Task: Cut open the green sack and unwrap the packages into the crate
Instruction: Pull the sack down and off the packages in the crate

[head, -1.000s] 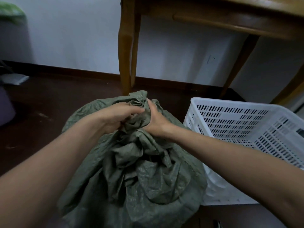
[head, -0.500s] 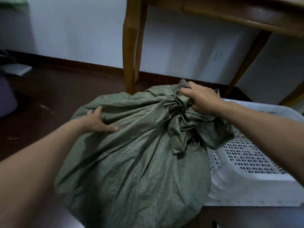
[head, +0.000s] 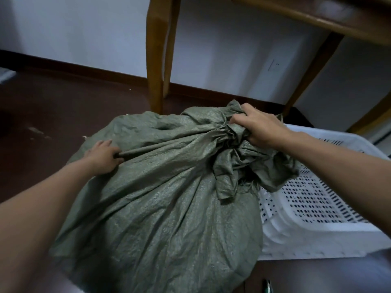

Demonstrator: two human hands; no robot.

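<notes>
A bulging green woven sack [head: 165, 199] lies tilted on the dark floor, its tied neck pointing right over the rim of a white perforated plastic crate [head: 321, 235]. My right hand [head: 260, 127] is clenched around the bunched neck of the sack. On the sack's left flank my left hand [head: 103, 155] pinches a fold of the fabric. Whatever fills the sack is hidden. The crate's visible floor is bare.
Wooden table legs [head: 157, 53] stand just behind the sack, with the tabletop [head: 317, 20] overhead at upper right. A white wall with a socket [head: 275, 65] and dark baseboard runs behind. A small dark object [head: 267, 286] lies at the bottom edge.
The sack has been tipped from upright toward the crate. My left hand left the neck and moved to the sack's left side, now pinching a fold; my right hand keeps hold of the neck.
</notes>
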